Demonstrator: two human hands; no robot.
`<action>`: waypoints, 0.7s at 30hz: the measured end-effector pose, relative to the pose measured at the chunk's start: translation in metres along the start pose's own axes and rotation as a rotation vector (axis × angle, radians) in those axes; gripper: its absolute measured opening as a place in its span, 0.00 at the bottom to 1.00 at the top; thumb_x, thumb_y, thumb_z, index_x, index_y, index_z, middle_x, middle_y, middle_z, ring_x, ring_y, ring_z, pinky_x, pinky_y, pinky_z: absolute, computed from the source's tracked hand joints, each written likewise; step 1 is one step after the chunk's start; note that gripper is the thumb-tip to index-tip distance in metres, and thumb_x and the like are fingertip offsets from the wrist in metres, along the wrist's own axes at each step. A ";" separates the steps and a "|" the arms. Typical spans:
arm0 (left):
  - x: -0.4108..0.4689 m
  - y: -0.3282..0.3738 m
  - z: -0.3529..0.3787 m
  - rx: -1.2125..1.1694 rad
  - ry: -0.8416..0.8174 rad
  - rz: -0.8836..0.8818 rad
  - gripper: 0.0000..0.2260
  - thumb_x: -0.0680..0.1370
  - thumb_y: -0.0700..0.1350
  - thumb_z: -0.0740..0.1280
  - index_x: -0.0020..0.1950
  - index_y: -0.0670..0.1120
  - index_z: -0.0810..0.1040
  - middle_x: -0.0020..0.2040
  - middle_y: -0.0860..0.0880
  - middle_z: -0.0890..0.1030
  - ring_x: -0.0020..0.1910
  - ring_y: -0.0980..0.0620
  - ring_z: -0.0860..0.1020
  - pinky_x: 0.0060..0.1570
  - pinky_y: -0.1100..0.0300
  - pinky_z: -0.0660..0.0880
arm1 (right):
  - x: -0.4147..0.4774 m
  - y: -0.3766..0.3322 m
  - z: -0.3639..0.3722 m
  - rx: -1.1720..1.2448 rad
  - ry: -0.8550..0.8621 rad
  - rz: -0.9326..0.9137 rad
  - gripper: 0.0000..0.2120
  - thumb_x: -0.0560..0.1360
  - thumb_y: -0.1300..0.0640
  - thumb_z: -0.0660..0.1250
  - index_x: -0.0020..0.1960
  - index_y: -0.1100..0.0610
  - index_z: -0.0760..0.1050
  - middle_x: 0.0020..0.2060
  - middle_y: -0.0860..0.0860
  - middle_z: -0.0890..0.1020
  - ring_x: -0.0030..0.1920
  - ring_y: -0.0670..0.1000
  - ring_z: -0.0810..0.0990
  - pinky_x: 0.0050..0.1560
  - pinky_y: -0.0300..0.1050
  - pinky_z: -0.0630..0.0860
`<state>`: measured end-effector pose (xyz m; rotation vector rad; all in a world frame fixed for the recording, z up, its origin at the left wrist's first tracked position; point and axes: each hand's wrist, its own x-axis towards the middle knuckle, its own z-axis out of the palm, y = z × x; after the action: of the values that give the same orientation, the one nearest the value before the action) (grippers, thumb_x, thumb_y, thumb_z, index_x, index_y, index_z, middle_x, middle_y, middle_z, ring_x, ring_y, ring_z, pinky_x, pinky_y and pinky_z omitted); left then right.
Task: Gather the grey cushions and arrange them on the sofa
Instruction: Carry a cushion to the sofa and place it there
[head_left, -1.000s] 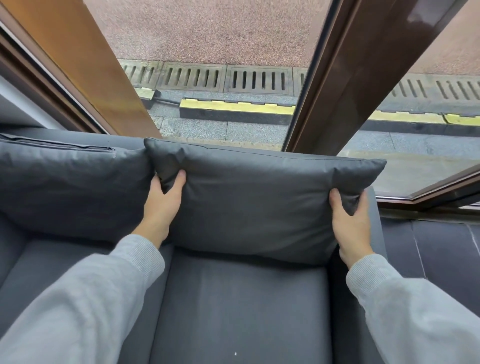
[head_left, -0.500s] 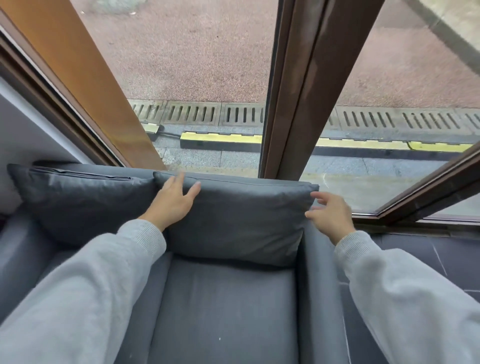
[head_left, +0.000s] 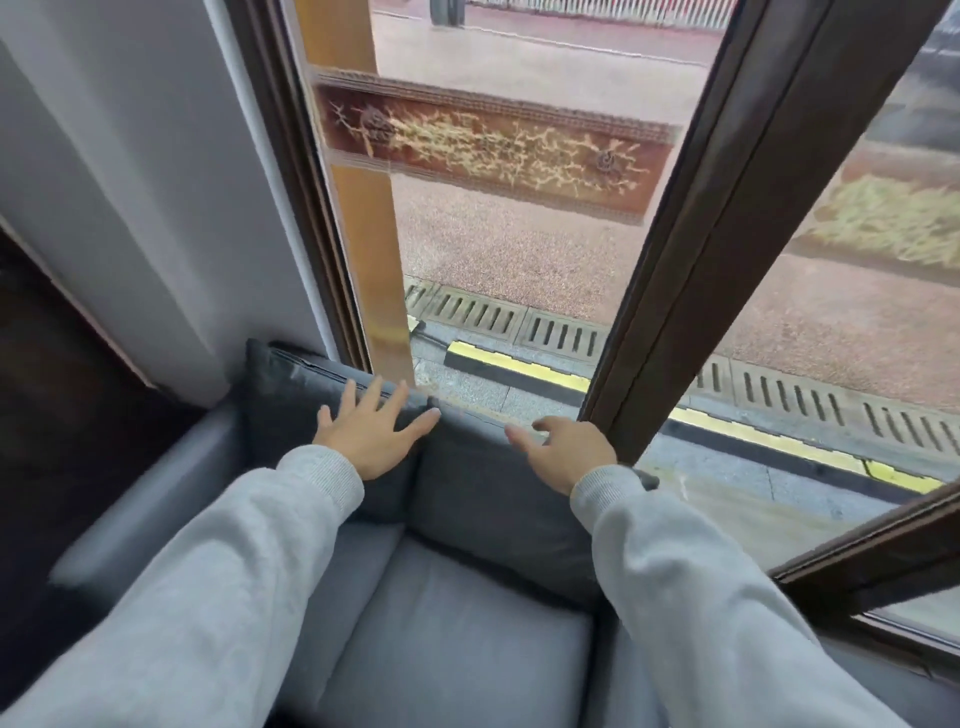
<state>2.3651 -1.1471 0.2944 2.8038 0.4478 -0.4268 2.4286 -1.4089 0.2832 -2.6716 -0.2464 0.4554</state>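
Well, the left hand (head_left: 371, 436) pressed flat, fingers spread, on the left dark grey fabric cushion (head_left: 291, 395). The right hand (head_left: 563, 454) hung slack at the right dark grey fabric cushion (head_left: 483, 499), grip empty. Both cushions leaned on the grey upholstered sofa (head_left: 457, 639). Unheld, either might slump forward, I reckoned.

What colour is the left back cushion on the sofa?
The cushion is plain dark grey, shown in the head view.
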 end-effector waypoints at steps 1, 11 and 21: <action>-0.012 -0.014 -0.007 -0.007 0.023 -0.034 0.48 0.69 0.82 0.36 0.85 0.61 0.46 0.87 0.52 0.43 0.85 0.43 0.40 0.78 0.32 0.43 | -0.003 -0.023 0.003 0.000 -0.039 -0.061 0.36 0.78 0.26 0.56 0.74 0.49 0.75 0.67 0.51 0.82 0.64 0.57 0.81 0.65 0.52 0.76; -0.183 -0.188 -0.055 -0.062 0.161 -0.382 0.48 0.65 0.83 0.35 0.83 0.65 0.40 0.85 0.53 0.34 0.83 0.45 0.32 0.78 0.33 0.37 | -0.081 -0.253 0.062 -0.248 -0.202 -0.371 0.46 0.74 0.19 0.48 0.85 0.40 0.50 0.85 0.56 0.52 0.84 0.61 0.52 0.80 0.62 0.51; -0.418 -0.375 -0.044 -0.211 0.276 -0.738 0.43 0.70 0.82 0.38 0.83 0.67 0.40 0.85 0.53 0.32 0.82 0.45 0.31 0.77 0.33 0.36 | -0.266 -0.448 0.177 -0.334 -0.282 -0.741 0.47 0.72 0.18 0.52 0.84 0.38 0.48 0.85 0.57 0.45 0.84 0.59 0.41 0.81 0.62 0.43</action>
<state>1.8688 -0.8988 0.3913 2.4103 1.5005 -0.1083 2.0730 -1.0045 0.3972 -2.5478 -1.4365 0.5708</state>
